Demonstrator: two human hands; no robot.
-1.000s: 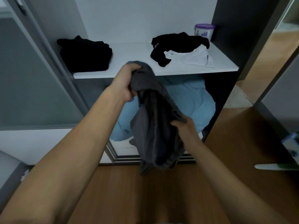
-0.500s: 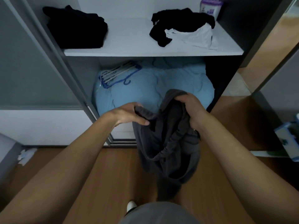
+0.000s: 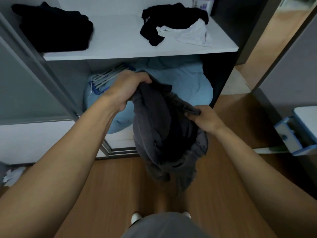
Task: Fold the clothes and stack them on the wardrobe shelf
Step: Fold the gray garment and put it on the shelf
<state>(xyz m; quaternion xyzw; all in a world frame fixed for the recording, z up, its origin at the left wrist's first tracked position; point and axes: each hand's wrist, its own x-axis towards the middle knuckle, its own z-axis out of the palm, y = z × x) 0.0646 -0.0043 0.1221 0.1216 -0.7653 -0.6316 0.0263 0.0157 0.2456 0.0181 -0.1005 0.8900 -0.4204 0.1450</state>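
A dark grey garment (image 3: 161,134) hangs bunched in front of the wardrobe, held by both hands. My left hand (image 3: 127,88) grips its upper edge at the left. My right hand (image 3: 204,117) pinches a fold of it lower at the right. On the white wardrobe shelf (image 3: 120,38) a folded black stack (image 3: 54,28) lies at the left. A loose black garment (image 3: 171,19) lies over a white one (image 3: 192,33) at the right of the shelf.
Below the shelf sits a light blue duvet (image 3: 185,83) with a bundle of hangers (image 3: 106,78) on it. A purple-labelled tub (image 3: 202,2) stands at the shelf's back right. An open blue drawer (image 3: 295,134) juts out at the right. Wood floor (image 3: 109,194) lies below.
My left hand has taken a full grip on the garment's upper edge and lifted it. My right hand has dropped lower and to the right, now pinching a fold.
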